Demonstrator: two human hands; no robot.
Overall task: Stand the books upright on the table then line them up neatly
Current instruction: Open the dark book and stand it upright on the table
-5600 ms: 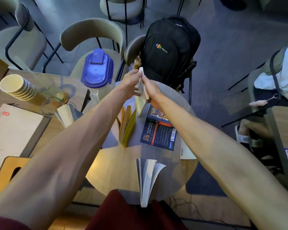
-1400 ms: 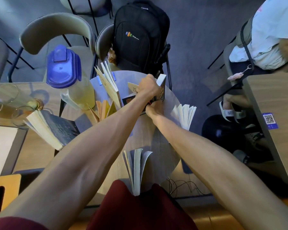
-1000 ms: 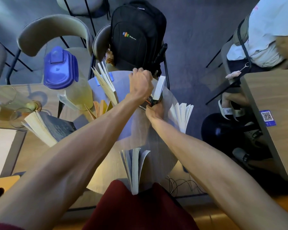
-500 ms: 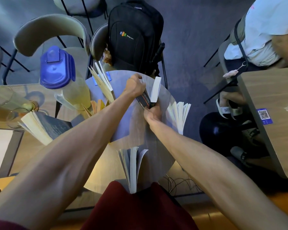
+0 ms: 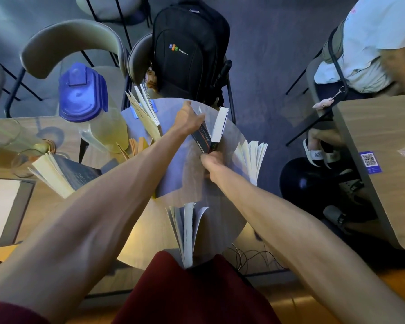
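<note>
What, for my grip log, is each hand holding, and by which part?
Both hold the dark-covered book: left hand grips its far cover edge, right hand its near spine end.

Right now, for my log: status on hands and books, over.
Left hand, right hand grip dark-covered paperback book, tilted, half open. Fanned white-paged book stands close right.

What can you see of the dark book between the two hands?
The dark book looks like a paperback. Its cover is dark with an orange band and pale lettering too small to read, and its white page block shows alongside. It stands on edge, leaning, on the round table towards the far rim. The left hand grips its far end and the right hand holds its near end.
</note>
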